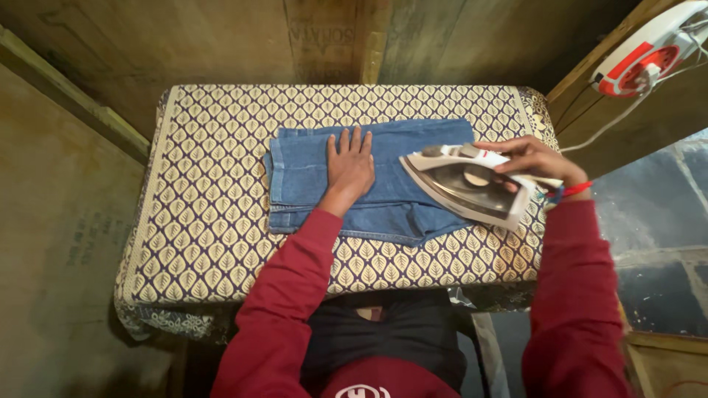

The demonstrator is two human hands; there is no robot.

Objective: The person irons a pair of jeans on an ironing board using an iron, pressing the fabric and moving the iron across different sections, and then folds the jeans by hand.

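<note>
On the leaf-patterned table [214, 221], folded blue jeans [398, 199] lie under the flat, spread left hand [349, 166]; right hand [527, 158] clasps a tilted iron [468, 184].

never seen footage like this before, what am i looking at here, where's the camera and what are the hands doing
There is one picture, taken by a camera worn on a person's head and looking straight down, so the two arms in red sleeves coming up from the bottom edge are that person's own. No machine is involved, only bare hands.

In front of them stands a small table covered with a leaf-patterned cloth. On it lies a folded pair of blue jeans.

The left hand lies flat on the jeans, fingers spread. The right hand grips the handle of a white clothes iron, tilted so its shiny soleplate faces the camera, over the right end of the jeans.

At the top right hangs a red and white cord reel.
</note>
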